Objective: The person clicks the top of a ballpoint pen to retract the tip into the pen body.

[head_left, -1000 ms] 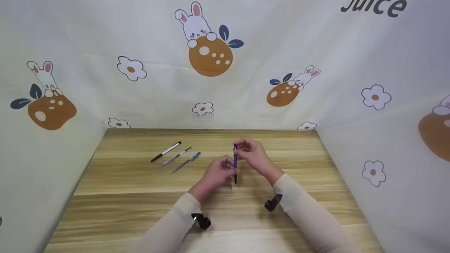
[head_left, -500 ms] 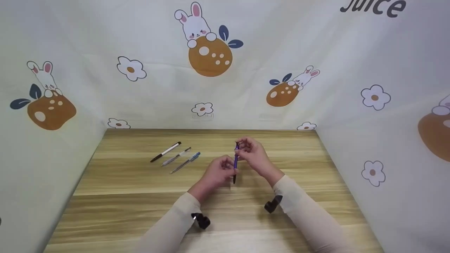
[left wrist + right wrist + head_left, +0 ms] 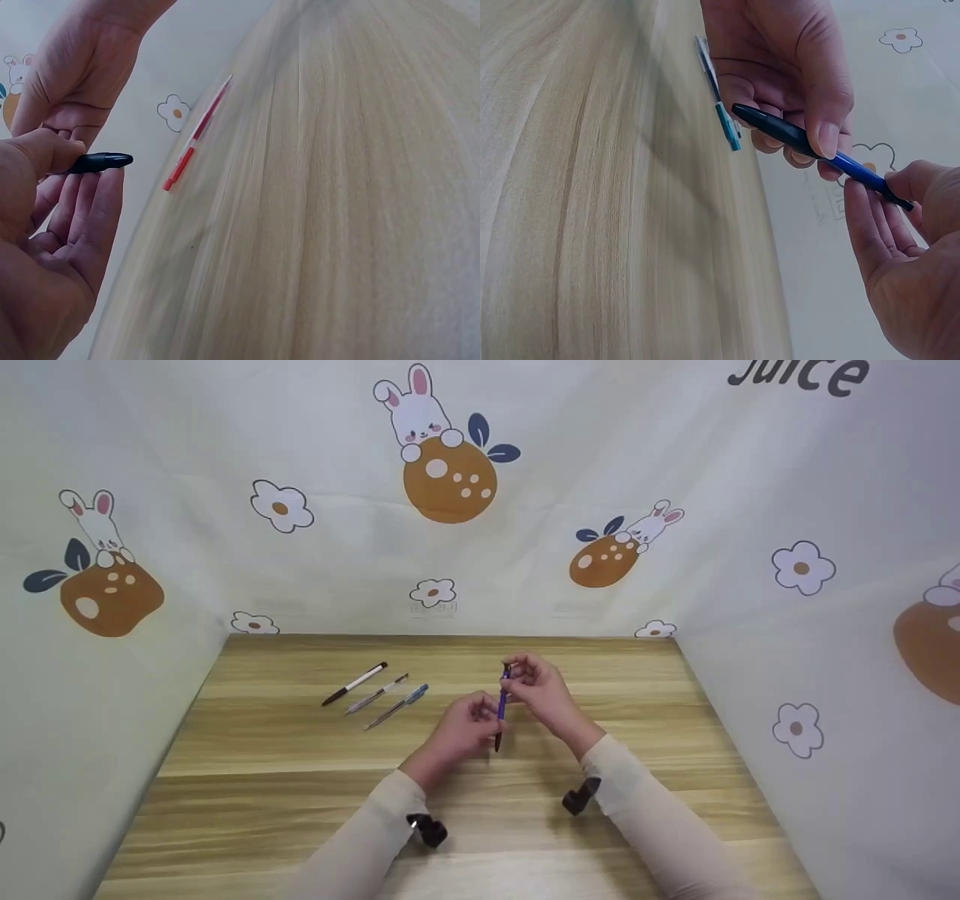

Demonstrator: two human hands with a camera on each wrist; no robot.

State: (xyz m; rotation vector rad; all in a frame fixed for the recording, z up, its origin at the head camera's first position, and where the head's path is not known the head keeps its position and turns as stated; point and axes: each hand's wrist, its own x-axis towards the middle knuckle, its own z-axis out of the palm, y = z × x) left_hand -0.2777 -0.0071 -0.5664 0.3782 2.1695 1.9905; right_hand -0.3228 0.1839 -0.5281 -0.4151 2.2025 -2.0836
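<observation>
A blue pen (image 3: 502,703) with a black grip end is held steeply tilted between both hands in the head view. The left hand (image 3: 469,726) pinches it low down between thumb and fingers, near the black part. At the upper end, the right hand (image 3: 541,690) pinches it by the clip end. The right wrist view shows the blue barrel (image 3: 859,171) running from the left thumb to the right fingers. In the left wrist view only the pen's black end (image 3: 105,161) pokes out past the left fingers.
To the left lie a white-and-black pen (image 3: 355,683), a clear pen (image 3: 375,694) and a clear pen with a blue clip (image 3: 397,706), roughly parallel. A red pen (image 3: 199,135) lies on the wooden table (image 3: 285,817), visible in the left wrist view. Patterned cloth (image 3: 337,562) walls the table.
The blue pen has tilted a little: its black lower end has swung slightly left while its top has shifted slightly right. Both hands keep nearly the same place.
</observation>
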